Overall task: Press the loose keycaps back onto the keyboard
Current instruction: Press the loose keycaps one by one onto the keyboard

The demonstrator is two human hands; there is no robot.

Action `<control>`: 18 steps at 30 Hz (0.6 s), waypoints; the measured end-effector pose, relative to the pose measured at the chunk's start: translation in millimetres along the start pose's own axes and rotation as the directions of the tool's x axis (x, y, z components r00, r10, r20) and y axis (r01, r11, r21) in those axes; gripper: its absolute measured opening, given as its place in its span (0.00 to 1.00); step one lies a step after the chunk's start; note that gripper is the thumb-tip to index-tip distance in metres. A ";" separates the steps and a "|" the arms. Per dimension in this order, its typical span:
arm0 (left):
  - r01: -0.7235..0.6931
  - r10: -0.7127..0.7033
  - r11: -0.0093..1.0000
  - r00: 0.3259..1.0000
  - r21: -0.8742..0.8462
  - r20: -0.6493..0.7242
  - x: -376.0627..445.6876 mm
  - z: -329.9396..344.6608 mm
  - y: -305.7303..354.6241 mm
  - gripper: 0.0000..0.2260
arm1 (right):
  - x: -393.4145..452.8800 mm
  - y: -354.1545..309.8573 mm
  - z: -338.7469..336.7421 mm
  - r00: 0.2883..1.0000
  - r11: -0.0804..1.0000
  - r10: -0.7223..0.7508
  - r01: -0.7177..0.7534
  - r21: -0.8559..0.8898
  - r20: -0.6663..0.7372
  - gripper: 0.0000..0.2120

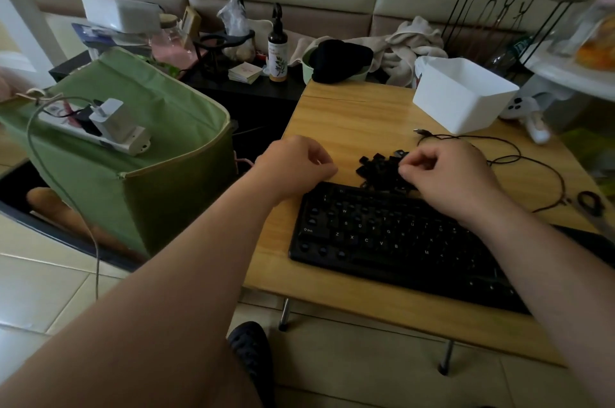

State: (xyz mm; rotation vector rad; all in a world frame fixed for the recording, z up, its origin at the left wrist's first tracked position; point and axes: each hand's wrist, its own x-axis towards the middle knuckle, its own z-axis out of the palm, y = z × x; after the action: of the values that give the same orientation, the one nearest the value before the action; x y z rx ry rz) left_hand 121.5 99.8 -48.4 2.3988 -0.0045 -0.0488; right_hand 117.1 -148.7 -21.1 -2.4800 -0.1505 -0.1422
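My right hand (446, 174) pinches into the keycaps (379, 171) beyond the keyboard (382, 241); left hand (296, 164) curls empty. Light, stiff, slippery: I grip their sides.

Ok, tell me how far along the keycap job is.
Done: most letter keys sit on the keyboard. In hand: the right hand reaches into the pile of loose keycaps behind it; whether it pinches one is unclear. The left hand is curled beside the pile. Left: the pile, and bare switches along the keyboard's left edge.
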 end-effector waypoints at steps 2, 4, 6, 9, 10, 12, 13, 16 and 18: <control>-0.003 0.003 1.000 1.000 0.013 -0.010 5.3 8.3 11.0 0.07 | -7.8 13.0 -3.6 1.000 1.000 0.014 -0.014 0.001 -0.018 0.06; -0.017 0.017 0.998 1.000 0.054 0.005 8.7 16.9 23.8 0.07 | -15.6 21.4 -5.2 1.000 1.000 0.003 -0.003 -0.001 -0.028 0.06; -0.027 0.022 0.992 0.999 0.123 0.040 10.2 26.3 36.5 0.09 | -21.0 26.9 -4.8 0.999 1.000 -0.003 0.005 0.029 -0.049 0.06; -0.004 -0.011 0.976 0.998 0.220 0.068 10.5 39.9 49.9 0.10 | -24.8 28.5 -2.9 0.997 0.997 0.005 0.002 0.080 -0.081 0.05; 0.006 -0.022 0.973 0.998 0.230 0.067 10.9 42.8 52.2 0.10 | -25.4 28.0 -2.5 0.997 0.996 -0.001 0.008 0.092 -0.081 0.05; 0.016 -0.033 0.972 0.997 0.235 0.066 11.9 45.8 54.3 0.08 | -26.6 26.7 -2.8 0.997 0.994 -0.021 0.029 0.109 -0.074 0.05; 0.020 -0.037 0.971 0.997 0.237 0.067 12.5 46.1 54.4 0.08 | -27.1 26.3 -3.5 0.997 0.993 -0.028 0.036 0.113 -0.069 0.05; 0.023 -0.042 0.973 0.996 0.228 0.081 13.7 44.7 51.7 0.09 | -28.0 26.8 -2.9 0.998 0.993 -0.039 0.044 0.107 -0.052 0.06; 0.016 -0.041 0.974 0.993 0.225 0.107 14.3 43.1 49.5 0.11 | -28.7 28.3 -1.4 0.998 0.994 -0.040 0.044 0.105 -0.038 0.06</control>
State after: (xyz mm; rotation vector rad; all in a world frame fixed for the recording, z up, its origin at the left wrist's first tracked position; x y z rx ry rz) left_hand 134.6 34.0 -47.2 2.6183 -0.0284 -0.2056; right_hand 92.7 -173.9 -41.0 -2.3685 -0.1905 -0.1914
